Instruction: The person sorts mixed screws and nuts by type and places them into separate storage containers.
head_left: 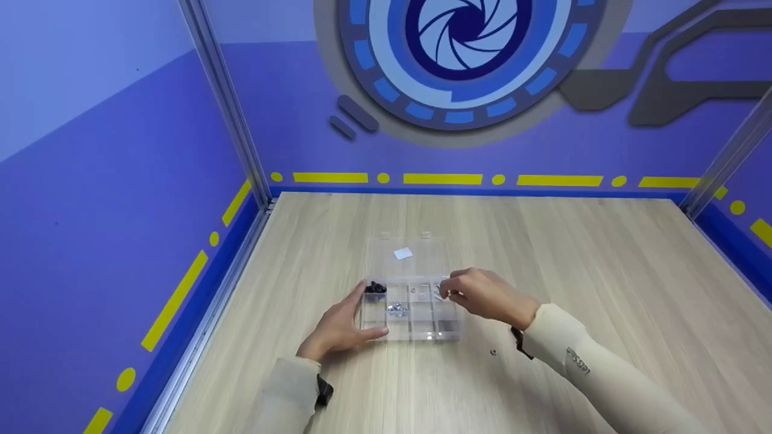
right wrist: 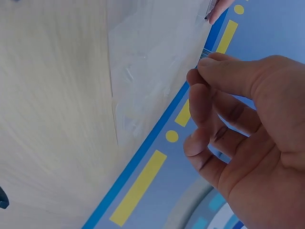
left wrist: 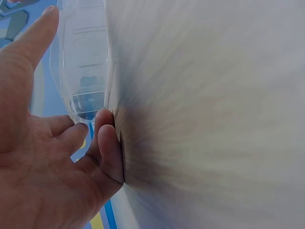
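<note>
A clear plastic compartment box [head_left: 422,328] lies on the table with its lid [head_left: 386,265] folded back. My left hand [head_left: 338,325] rests against the box's left side, its thumb extended over the front left part and its fingers along the side wall. At the back right compartment, my right hand [head_left: 488,295] pinches a small silvery metal piece [right wrist: 206,53] between thumb and forefinger; its exact kind is too small to tell. Black small parts [head_left: 376,288] fill the back left compartment. Shiny silvery parts [head_left: 397,310] lie in a middle one.
A small nut-like metal piece [head_left: 493,352] lies on the wooden table [head_left: 543,241], right of the box. A white label [head_left: 403,253] shows on the lid. Blue-purple panels [head_left: 289,120] stand behind and at both sides, with a metal post [head_left: 229,102] at the back left corner.
</note>
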`<state>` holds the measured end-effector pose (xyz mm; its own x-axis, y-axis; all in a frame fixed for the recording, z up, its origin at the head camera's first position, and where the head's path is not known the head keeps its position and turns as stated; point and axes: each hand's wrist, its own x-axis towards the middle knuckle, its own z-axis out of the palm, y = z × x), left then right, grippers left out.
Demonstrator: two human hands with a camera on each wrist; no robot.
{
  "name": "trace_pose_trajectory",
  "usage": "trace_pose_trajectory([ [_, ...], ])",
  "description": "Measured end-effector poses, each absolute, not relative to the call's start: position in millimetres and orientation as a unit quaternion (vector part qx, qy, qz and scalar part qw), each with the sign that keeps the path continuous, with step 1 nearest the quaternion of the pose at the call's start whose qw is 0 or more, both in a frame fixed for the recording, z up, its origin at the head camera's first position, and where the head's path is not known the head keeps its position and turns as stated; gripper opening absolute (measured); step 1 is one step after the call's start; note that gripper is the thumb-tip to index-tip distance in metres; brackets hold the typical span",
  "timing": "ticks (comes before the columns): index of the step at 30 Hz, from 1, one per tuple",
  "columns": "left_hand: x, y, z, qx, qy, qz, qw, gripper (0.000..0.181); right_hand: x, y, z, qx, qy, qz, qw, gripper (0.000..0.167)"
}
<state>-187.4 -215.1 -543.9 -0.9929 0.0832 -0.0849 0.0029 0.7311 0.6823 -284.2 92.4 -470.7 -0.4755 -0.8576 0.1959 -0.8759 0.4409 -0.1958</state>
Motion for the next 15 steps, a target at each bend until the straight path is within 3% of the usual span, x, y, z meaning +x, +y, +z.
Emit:
trace_pose_trajectory([
  [15, -188.7, -214.8, -545.9, 0.028, 0.923, 0.38, 0.05, 0.117, -292.9, 73.8, -467.2, 0.501, -0.853, 0.139, 0.032, 0.013],
])
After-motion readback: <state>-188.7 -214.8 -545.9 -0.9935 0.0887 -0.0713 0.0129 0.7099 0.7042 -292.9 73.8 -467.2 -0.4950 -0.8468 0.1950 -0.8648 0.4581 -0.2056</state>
